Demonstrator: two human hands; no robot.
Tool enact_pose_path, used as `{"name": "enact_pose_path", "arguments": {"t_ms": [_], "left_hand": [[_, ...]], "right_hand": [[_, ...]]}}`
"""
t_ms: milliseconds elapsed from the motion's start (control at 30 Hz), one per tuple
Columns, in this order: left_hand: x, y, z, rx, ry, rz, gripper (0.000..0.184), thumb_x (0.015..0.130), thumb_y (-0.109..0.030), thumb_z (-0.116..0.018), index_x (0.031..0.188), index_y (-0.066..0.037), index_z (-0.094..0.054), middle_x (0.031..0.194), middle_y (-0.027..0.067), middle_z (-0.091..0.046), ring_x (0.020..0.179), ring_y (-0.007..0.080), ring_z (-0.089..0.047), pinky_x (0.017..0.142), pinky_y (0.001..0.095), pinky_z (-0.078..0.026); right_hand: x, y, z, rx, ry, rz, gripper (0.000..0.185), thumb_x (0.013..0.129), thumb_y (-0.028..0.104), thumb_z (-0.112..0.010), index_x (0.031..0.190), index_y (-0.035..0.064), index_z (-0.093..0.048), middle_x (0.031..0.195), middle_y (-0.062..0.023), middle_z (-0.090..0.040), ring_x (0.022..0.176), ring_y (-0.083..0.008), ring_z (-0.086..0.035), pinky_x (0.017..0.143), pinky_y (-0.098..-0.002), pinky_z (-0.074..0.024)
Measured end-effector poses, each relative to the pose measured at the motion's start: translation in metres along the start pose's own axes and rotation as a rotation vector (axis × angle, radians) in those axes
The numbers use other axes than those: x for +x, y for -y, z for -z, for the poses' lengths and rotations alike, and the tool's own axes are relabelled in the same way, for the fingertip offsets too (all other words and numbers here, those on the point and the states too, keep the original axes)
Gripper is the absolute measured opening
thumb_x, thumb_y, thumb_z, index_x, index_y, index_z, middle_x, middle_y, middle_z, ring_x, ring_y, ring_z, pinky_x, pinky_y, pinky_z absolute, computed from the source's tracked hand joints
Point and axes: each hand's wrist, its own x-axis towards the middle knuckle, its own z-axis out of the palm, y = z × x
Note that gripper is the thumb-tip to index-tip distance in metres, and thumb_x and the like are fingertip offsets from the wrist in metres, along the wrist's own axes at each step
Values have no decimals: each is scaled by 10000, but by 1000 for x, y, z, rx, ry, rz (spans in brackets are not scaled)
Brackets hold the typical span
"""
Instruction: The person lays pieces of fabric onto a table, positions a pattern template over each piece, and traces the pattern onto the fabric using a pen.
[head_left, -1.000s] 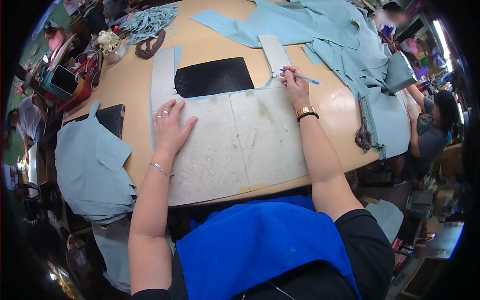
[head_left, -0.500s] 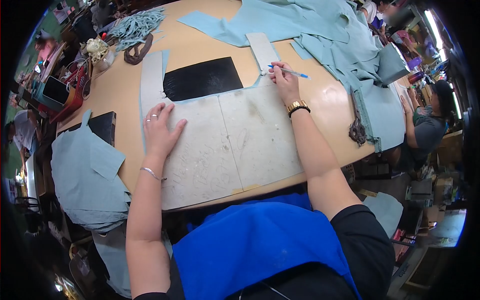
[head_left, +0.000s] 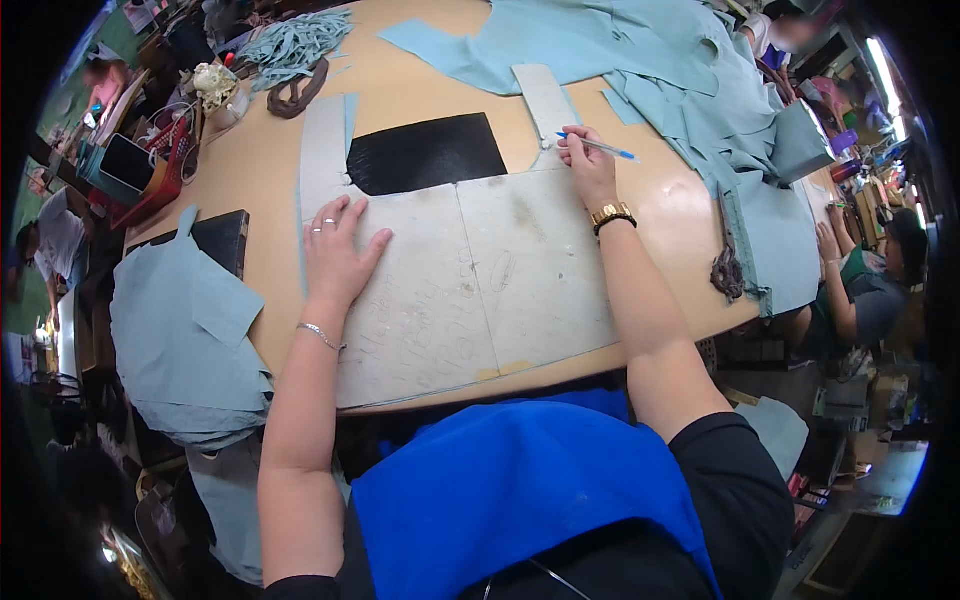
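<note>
A large off-white template [head_left: 540,260] with two upright arms lies on the table, light-blue material showing along parts of its edges. My left hand [head_left: 340,250] rests on its left part, palm down with the fingers apart. Between my right hand's [head_left: 590,165] fingers is a blue-and-clear pen [head_left: 605,149], held beside the base of the template's right arm. A black sheet [head_left: 430,154] lies in the gap between the two arms.
Blue-green material [head_left: 600,45] spreads across the table's [head_left: 670,200] far right. A stack of cut pieces [head_left: 180,320] sits at the left edge, near a red basket [head_left: 170,175]. Blue strips [head_left: 295,45] lie at the far left. A co-worker [head_left: 870,280] is at the right.
The camera view has shifted slightly. The light-blue edge visible along the template's inner cut-out earlier no longer shows there. The co-worker at the right has changed posture. My hands keep nearly the same places.
</note>
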Motion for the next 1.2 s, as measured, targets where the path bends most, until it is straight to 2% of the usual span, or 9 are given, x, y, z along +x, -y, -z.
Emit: {"name": "enact_pose_path", "arguments": {"t_ms": [300, 600, 867, 1200], "left_hand": [[-3, -3, 5, -19, -10, -21, 546, 827, -471, -672, 1252, -135, -602, 1318, 119, -520, 1283, 286, -436, 1084, 527, -276], [4, -1, 3, -50, -7, -12, 540, 801, -460, -709, 1223, -133, -625, 1292, 115, -531, 1265, 286, -440, 1089, 485, -280], [5, 0, 2, -27, -11, -23, 547, 803, -469, -704, 1228, -133, -630, 1297, 117, -535, 1262, 284, -445, 1088, 487, -276], [6, 2, -1, -31, -13, -24, 539, 810, -471, -697, 1242, -154, -641, 1295, 123, -532, 1272, 280, -440, 1097, 493, -259]], "right_hand": [[-5, 0, 3, 12, -5, 8, 199, 970, 164, -553, 1094, 18, -605, 889, -42, -654, 747, -75, -580, 690, -222, -498], [-3, 3, 2, 16, -33, -10, 212, 969, 174, -553, 1098, 13, -607, 903, -48, -657, 738, -74, -579, 681, -221, -499], [1, 1, 8, 48, -111, -53, 215, 966, 172, -550, 1102, 17, -611, 909, -52, -661, 747, -70, -589, 688, -215, -512], [-1, -3, 9, 4, -79, -12, 209, 970, 173, -552, 1095, 17, -613, 901, -43, -662, 743, -61, -585, 688, -207, -508]]}}
